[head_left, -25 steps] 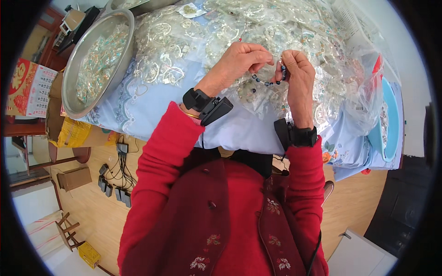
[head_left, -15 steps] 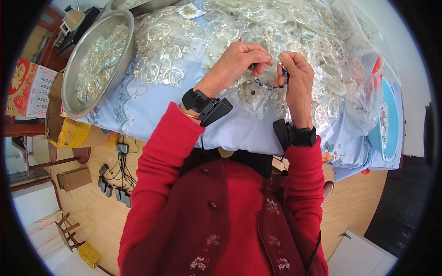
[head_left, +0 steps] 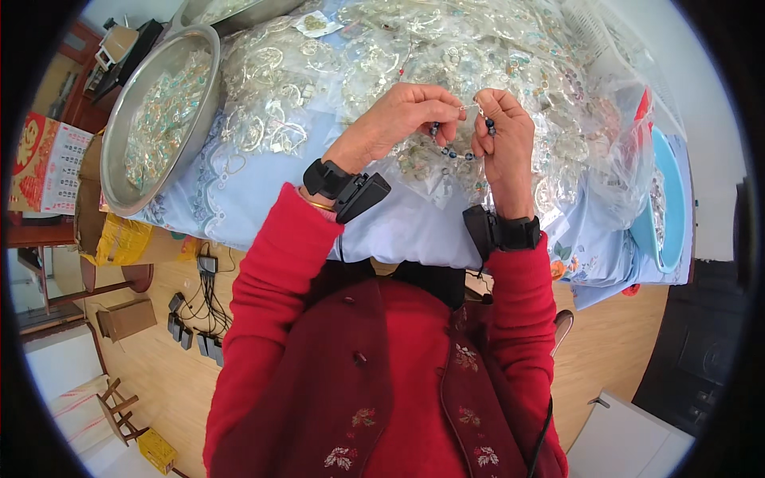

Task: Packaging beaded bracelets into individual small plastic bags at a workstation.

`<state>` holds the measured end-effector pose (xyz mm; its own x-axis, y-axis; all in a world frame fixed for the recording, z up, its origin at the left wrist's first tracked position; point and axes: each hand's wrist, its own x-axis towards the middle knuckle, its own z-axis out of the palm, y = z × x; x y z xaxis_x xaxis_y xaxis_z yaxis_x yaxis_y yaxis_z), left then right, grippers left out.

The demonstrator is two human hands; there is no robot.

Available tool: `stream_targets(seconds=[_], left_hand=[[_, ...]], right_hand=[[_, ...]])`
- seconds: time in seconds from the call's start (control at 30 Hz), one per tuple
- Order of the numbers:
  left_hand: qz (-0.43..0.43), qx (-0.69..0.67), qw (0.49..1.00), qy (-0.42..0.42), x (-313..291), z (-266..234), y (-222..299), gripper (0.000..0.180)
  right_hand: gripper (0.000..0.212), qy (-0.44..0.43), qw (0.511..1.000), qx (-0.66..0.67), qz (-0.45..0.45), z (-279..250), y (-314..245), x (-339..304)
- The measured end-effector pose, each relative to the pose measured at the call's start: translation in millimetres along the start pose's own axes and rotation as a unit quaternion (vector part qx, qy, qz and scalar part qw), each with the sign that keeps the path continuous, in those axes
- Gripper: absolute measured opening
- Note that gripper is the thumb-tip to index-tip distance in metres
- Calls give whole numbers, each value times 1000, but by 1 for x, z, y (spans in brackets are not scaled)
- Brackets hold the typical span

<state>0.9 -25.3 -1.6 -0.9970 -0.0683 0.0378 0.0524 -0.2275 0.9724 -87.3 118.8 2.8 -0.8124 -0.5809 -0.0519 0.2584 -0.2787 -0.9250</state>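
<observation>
A bracelet of dark blue beads hangs in a loop between my two hands, above a heap of small clear plastic bags of jewellery. My left hand pinches one end between thumb and fingers. The other end is in the closed fingertips of my right hand, with dark beads showing beside the thumb. A thin silver-coloured piece, perhaps the chain or clasp, spans the gap between the fingertips. The fingers partly cover both ends.
A metal basin of bagged jewellery stands at the left of the blue tablecloth. On the right are a clear plastic bag, a light blue basin and a white basket. Cables with black adapters lie on the floor.
The fingertips have moved slightly apart, and a silver-coloured piece now shows between them. The beaded loop hangs more centrally between my hands. The whole view has shifted a little.
</observation>
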Motion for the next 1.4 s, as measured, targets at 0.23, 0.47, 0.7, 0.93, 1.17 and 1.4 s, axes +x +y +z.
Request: stream_targets(seconds=[0.23, 0.47, 0.7, 0.93, 1.17, 1.4], left_hand=[[-13, 12, 1000, 26, -5, 4, 9, 21], [-18, -5, 999, 46, -3, 5, 6, 20], [-14, -12, 998, 56, -1, 1, 4, 17], [-23, 4, 995, 96, 0, 3, 1, 15], [-27, 10, 995, 91, -1, 3, 3, 14], [-12, 7, 997, 74, -2, 2, 3, 14]], right_hand=[[14, -20, 999, -47, -12, 5, 0, -2], [14, -17, 994, -111, -11, 4, -4, -4], [14, -7, 992, -128, -18, 8, -2, -5], [13, -29, 991, -127, -33, 15, -2, -9], [15, -14, 990, -135, -46, 12, 1, -6], [16, -20, 992, -117, -40, 11, -1, -7]])
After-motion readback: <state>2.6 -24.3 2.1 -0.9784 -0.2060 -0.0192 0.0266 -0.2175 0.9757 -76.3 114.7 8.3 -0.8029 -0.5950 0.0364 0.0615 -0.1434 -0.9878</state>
